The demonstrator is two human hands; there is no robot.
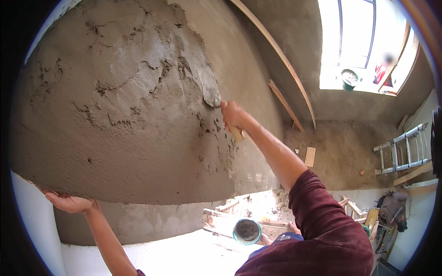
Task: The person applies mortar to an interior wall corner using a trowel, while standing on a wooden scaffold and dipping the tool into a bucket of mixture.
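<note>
A broad surface of wet grey plaster (138, 147) fills the left and middle; its upper part is rough, with ridges and pits. My right hand (234, 115) is closed around the wooden handle of a trowel (211, 94). The trowel's plaster-smeared metal blade lies against the plaster, near where it borders a smoother, paler stretch (235, 60). Low at the left, my left hand (69, 202) rests against the bottom edge of the plastered surface, palm up and thumb extended. Some of its fingers are hidden by that edge.
A bucket of grey mortar (247, 231) stands below, by wooden planks and a partly hidden person. An aluminium ladder (403, 149) is at the right. Long wooden strips (281, 50) lean at the far wall. Another bucket (349, 79) and a person (382, 73) are at the window.
</note>
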